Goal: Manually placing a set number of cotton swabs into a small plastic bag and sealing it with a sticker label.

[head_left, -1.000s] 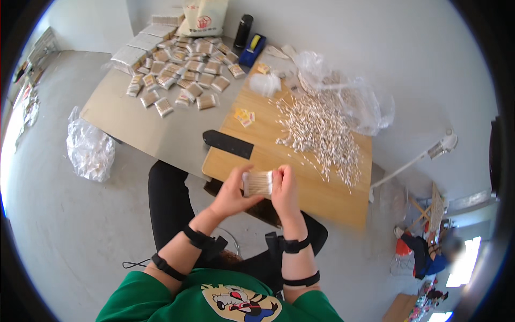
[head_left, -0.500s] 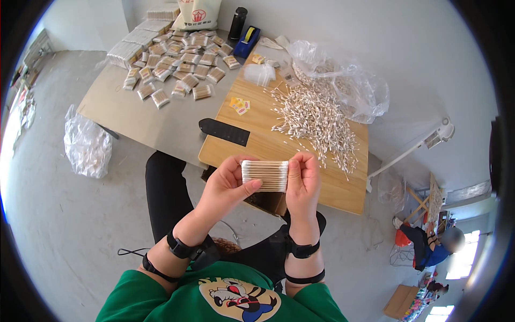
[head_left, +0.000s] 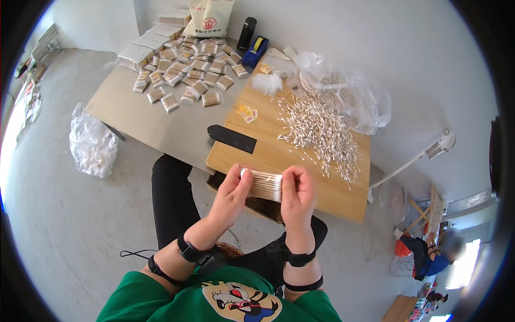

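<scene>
A flat bundle of cotton swabs (head_left: 264, 186) hangs between my two hands, off the near edge of the wooden board. My left hand (head_left: 229, 196) is closed on its left end, with the thumb over the white tips. At the opposite end my right hand (head_left: 298, 194) pinches the bundle with thumb and fingers. The wooden sticks lie side by side, tilted slightly down to the right. On the board beyond, a large heap of loose cotton swabs (head_left: 322, 134) is spread out.
Many small swab packs (head_left: 196, 70) cover the grey table (head_left: 139, 110), beside stacked white packs (head_left: 135, 55). A dark flat strip (head_left: 232, 138), yellow cards (head_left: 248, 113) and a plastic bag (head_left: 370, 104) lie on the wooden board (head_left: 268, 153). A tape dispenser (head_left: 256, 51) stands behind.
My left thumb has moved from the bundle's lower edge to its left end tips. The bundle now tilts down to the right. The whole view has shifted a little.
</scene>
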`<state>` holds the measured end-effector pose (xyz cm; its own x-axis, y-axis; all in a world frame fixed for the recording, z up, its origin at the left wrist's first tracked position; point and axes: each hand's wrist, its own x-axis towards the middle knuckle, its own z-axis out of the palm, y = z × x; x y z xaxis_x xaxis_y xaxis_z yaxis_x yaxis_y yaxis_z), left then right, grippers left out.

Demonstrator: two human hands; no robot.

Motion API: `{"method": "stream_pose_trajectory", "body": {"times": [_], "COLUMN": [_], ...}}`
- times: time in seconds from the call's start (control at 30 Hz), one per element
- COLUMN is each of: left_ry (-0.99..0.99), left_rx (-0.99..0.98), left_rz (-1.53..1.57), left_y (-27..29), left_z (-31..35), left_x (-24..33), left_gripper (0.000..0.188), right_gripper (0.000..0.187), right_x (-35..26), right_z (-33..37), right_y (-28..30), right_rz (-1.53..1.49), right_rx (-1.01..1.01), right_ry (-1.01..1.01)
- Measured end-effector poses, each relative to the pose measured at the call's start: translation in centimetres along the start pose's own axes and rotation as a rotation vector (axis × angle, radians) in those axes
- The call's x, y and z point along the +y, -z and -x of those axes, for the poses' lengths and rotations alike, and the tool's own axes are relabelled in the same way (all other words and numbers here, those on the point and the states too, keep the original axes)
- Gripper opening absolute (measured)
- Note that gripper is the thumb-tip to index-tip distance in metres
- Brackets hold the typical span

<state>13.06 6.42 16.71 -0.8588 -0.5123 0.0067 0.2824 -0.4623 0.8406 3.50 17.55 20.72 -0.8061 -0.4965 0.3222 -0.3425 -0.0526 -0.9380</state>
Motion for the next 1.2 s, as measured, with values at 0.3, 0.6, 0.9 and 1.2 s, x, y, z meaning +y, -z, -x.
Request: {"method": "stream_pose_trajectory", "body": {"times": [0.3,0.6,0.9,1.2], "left_ry": [0.155,0.132,-0.488,0.078], "left_rx": [0.244,0.171,-0.429,-0.339], "left_rz": [-0.011,-0.164,-0.947,-0.620], "left_y": [0.7,3.6,3.8,3.3], "left_z": [0.0,0.0,-1.6,-0.3], "left_x": [-4.6,-7.1,-2.9,-4.8], "left_gripper": [0.026,0.028,0.029,0.021], "right_gripper": [0.008,0.009,0.012,0.016], "right_x": [4.5,7.3,5.3,5.8], "right_z": [2.2,2.5,3.0,3.7], "right_y": [-1.7,-0.3,1.4,2.6], "right_rz": [0.003,0.358,0.715,0.502], "right_rx": [0.006,0.067,-0.313,-0.258], "right_ry": [-0.121,0.002,0.312,0.163]}}
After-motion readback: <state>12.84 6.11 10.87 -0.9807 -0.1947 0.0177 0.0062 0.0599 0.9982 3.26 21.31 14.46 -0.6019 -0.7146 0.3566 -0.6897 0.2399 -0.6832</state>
